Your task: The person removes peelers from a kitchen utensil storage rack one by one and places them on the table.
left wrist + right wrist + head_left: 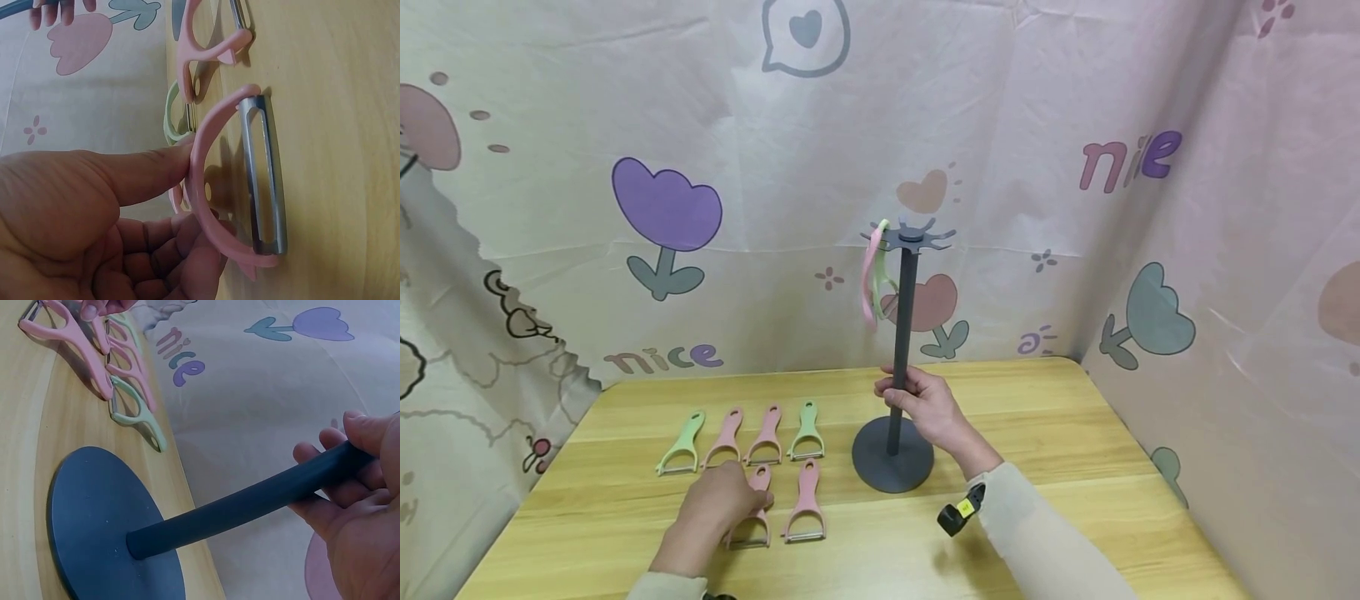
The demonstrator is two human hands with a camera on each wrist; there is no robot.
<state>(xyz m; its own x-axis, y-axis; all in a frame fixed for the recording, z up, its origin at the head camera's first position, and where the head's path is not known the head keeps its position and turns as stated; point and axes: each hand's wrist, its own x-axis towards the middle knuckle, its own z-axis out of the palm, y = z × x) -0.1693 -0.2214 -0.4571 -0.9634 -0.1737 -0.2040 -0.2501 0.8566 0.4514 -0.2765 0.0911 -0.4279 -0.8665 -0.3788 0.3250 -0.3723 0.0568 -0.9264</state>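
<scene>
My left hand (pixel 717 504) pinches a pink peeler (pixel 197 164) between thumb and fingers near its curved head, low over the wooden table. Its metal blade faces away from the palm in the left wrist view. My right hand (pixel 934 410) grips the lower part of the dark pole (pixel 906 325) of an upright stand, fingers wrapped round it. The stand's round base (pixel 94 506) rests on the table. At its top is a ring of hooks (pixel 912 237), where a pink peeler (pixel 867 283) and a green peeler (pixel 884 224) hang on the left side.
Beside the held peeler lies another pink peeler (pixel 808 483). Behind them is a row: a green peeler (pixel 689 431), two pink peelers (pixel 730 427) (pixel 769 427) and a green peeler (pixel 807 422). A printed curtain (pixel 775 317) hangs behind the table (pixel 1037 433) and along its sides.
</scene>
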